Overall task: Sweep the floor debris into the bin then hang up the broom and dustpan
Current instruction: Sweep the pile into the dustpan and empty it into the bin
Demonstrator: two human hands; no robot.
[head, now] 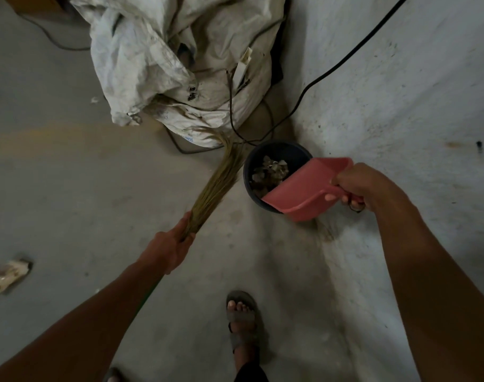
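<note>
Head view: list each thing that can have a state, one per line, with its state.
dustpan: tilted, front edge over the bin
bin: upright, open, debris inside
broom: bristles pointing toward the sack
left hand: grips the broom
right hand: grips the dustpan handle
sack: crumpled, slumped on the floor
paper scrap: lying on the floor, unswept

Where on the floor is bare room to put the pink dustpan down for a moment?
Bare concrete floor lies left of the straw broom, between the crumpled white sack and the paper scrap. More lies between the dark round bin and the sandalled foot. Behind the bin it is crowded: black cables, sack and wall meet there.
</note>
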